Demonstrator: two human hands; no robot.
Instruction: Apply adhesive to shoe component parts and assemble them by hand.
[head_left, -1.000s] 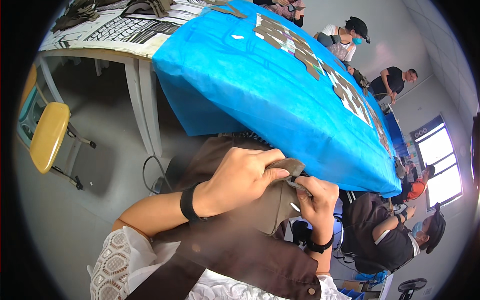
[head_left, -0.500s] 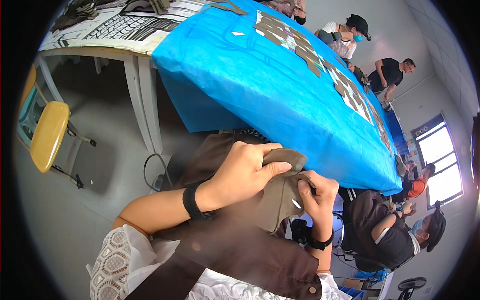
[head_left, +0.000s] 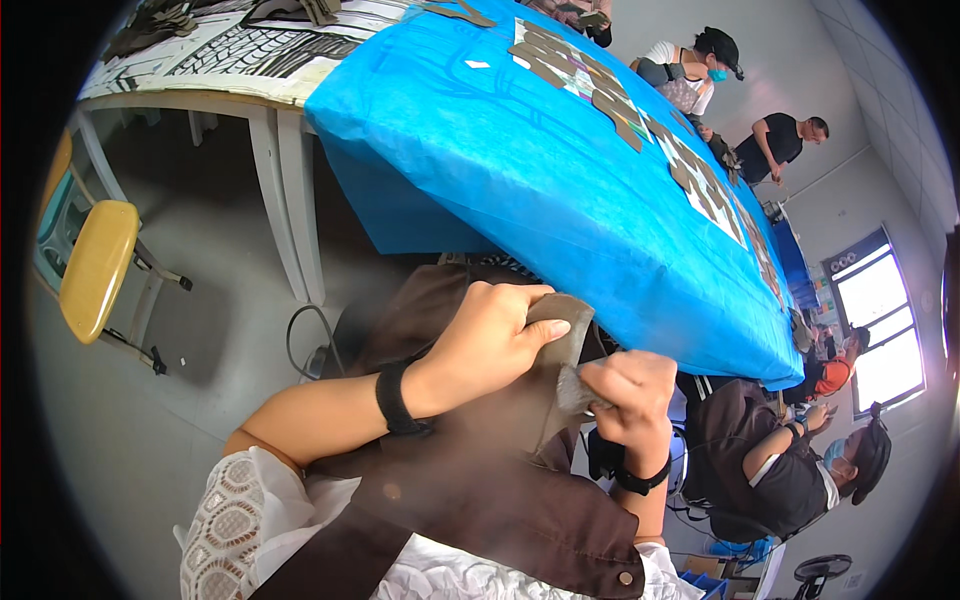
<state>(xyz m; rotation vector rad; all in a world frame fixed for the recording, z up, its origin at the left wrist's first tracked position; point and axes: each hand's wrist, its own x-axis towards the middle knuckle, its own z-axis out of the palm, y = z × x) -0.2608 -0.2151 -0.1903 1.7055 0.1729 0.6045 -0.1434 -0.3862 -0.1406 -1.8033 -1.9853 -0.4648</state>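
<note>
Over my lap, my left hand (head_left: 488, 335) is closed on the upper edge of a grey-brown piece of cloth or leather (head_left: 568, 316), thumb lying on top. My right hand (head_left: 635, 398), fingers curled in, grips a lighter grey folded flap (head_left: 574, 390) at the right side of that piece. The lower part of the piece hangs below both hands, partly blurred against my brown apron (head_left: 500, 515). What lies inside the right fist is hidden.
A long table with a blue cover (head_left: 440, 120) runs ahead and right, with brown cut pieces (head_left: 620, 118) on patterned sheets. A yellow chair (head_left: 98, 270) stands left. A seated co-worker (head_left: 770, 465) is close on the right; other people work along the table's far side.
My right hand has turned and closed into a fist, and the lighter grey flap now shows at it. The piece's upper edge in my left hand has tilted more upright.
</note>
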